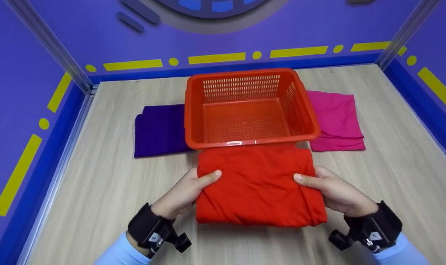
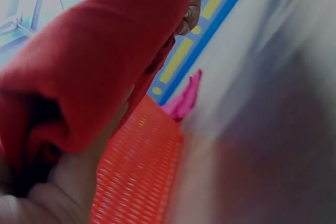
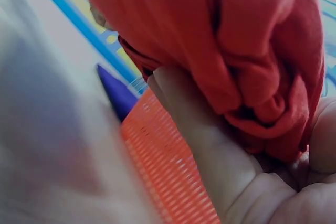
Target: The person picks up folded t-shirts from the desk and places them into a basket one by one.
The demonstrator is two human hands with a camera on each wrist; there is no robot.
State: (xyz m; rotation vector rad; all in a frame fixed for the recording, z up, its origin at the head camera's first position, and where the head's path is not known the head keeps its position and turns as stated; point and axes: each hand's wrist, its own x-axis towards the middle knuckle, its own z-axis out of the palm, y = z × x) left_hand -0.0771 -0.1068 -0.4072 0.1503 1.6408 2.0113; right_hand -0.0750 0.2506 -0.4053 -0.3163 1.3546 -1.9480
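Note:
Both hands hold a folded red cloth garment [image 1: 259, 187] between them, raised off the table in front of the basket. My left hand [image 1: 188, 189] grips its left side, thumb on top and fingers beneath. On the opposite side my right hand [image 1: 337, 189] grips it the same way. In the left wrist view the folded red garment [image 2: 100, 56] shows a rounded, layered end above the palm. The right wrist view has the fingers stretched under the red garment [image 3: 226, 51], its folds bunched near the thumb. Behind it, the orange-red plastic basket [image 1: 245, 123] stands with nothing inside.
A folded purple cloth [image 1: 158, 130] lies left of the basket, its right part hidden by it. To the right lies a folded pink cloth [image 1: 337, 119], partly behind the basket's side. Blue-purple panel walls [image 1: 215, 44] border the wooden table [image 1: 108, 191] at the back and both sides.

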